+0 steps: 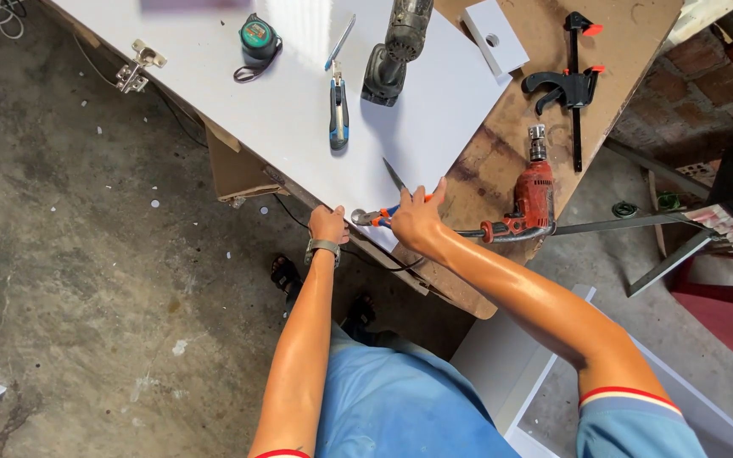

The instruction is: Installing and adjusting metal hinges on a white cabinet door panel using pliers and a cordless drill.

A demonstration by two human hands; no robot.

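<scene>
Rough grey concrete floor (69, 280) fills the left of my view, speckled with small white chips, and a brick wall (689, 93) shows at the upper right. Between them runs a worn brown workbench (502, 161), with a large white panel (299, 93) lying across it and overhanging the near edge.

On the panel I see a teal tape measure (258, 38), a blue utility knife (338, 110) and a dark cordless drill (394, 51). A metal hinge (139, 66) sits at the panel's left edge. On the bare wood lie a small white block with a hole (494, 36), a black bar clamp with orange tips (572, 85) and a red corded drill (532, 199).

My left hand (328, 225), a watch on its wrist, is curled over the panel's near edge, gripping it. My right hand (416, 222) is mostly closed around pliers with orange and blue handles (375, 216), fingers partly lifted; the pliers' metal nose points left, just beside the left hand, at the panel's corner. A thin blade-like piece (394, 175) rises just above them.

Lower right, white boards (502, 373) stand by my blue shirt.
</scene>
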